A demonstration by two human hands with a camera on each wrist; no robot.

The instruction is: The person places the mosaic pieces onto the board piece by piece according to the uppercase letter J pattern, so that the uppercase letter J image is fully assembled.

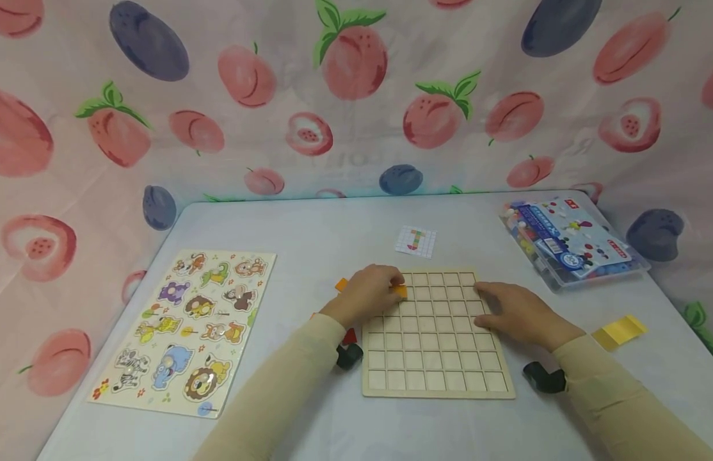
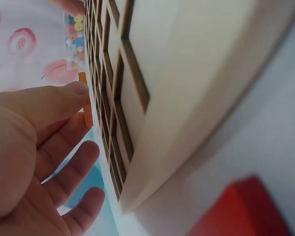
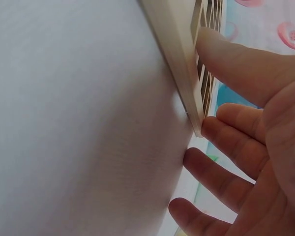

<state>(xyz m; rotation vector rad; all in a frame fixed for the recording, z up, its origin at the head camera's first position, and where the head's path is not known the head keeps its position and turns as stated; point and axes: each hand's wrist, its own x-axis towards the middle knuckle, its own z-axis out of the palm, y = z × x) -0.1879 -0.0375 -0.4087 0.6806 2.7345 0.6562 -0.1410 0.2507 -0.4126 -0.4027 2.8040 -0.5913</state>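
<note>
In the head view, my left hand (image 1: 363, 296) is over the upper left part of a wooden grid board (image 1: 440, 392). Between thumb and index finger it pinches a flat orange tile (image 2: 86, 105), close over the board's grid in the left wrist view. My right hand (image 1: 520, 314) is at the board's right side, its fingers fairly straight. The right thumb (image 3: 219, 51) rests on the board's top near the edge, and fingertips (image 3: 209, 127) are right at its far corner. Beside the board's left edge lies a red piece (image 1: 349, 337), partly hidden by the left arm.
Another orange piece (image 1: 341, 284) shows behind the left hand. A small pattern card (image 1: 416, 241) lies beyond the board. An animal puzzle board (image 1: 218, 333) is at left. At right are a clear plastic case (image 1: 575, 240) of colourful pieces and yellow pieces (image 1: 620, 332).
</note>
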